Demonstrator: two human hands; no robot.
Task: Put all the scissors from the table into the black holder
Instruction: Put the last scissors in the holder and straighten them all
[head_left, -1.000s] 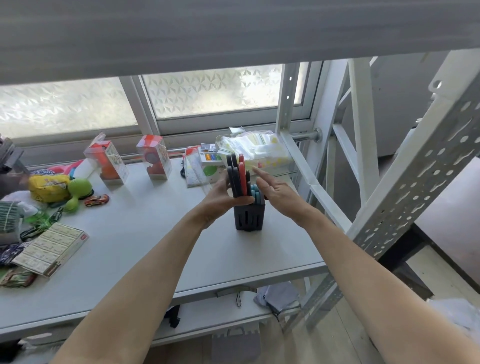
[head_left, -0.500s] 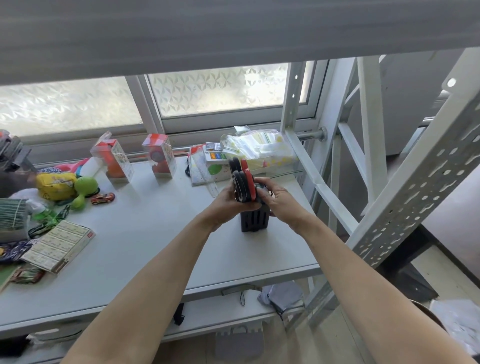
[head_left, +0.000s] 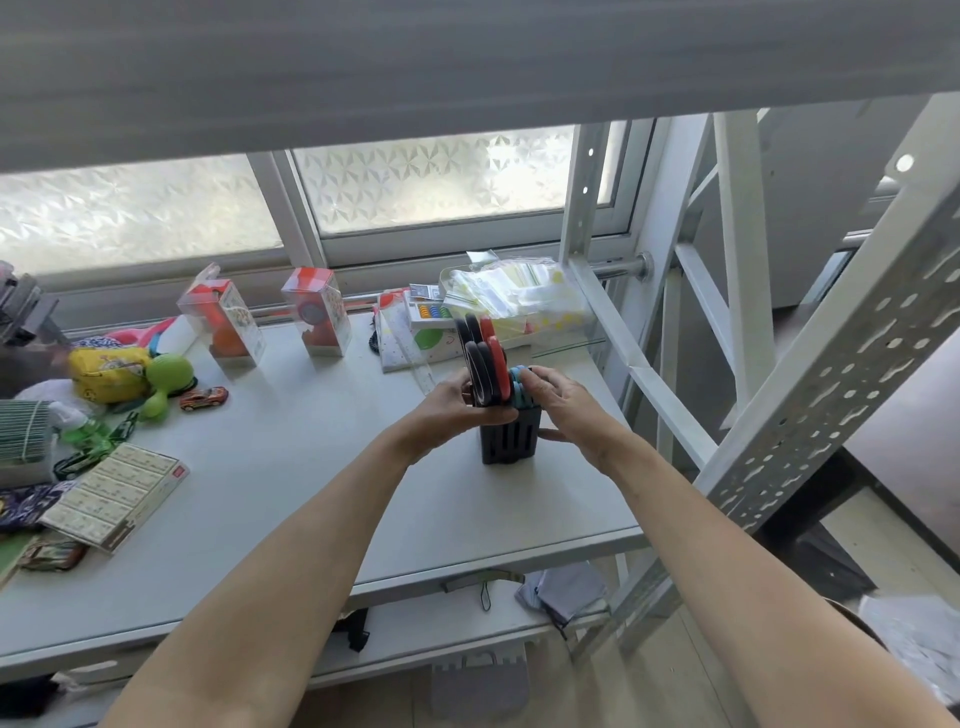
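We see the black holder (head_left: 509, 441) standing upright on the grey surface (head_left: 291, 467). Several scissors (head_left: 485, 364) stand in the holder with handles up: black and red ones, and blue ones just right of them. Our left hand (head_left: 457, 408) is curled against the left side of the holder, thumb touching the black handles. Our right hand (head_left: 558, 400) wraps the right side of the holder, its fingers pressed together on the blue handles. Far left of the holder lies a small toy car (head_left: 204, 398).
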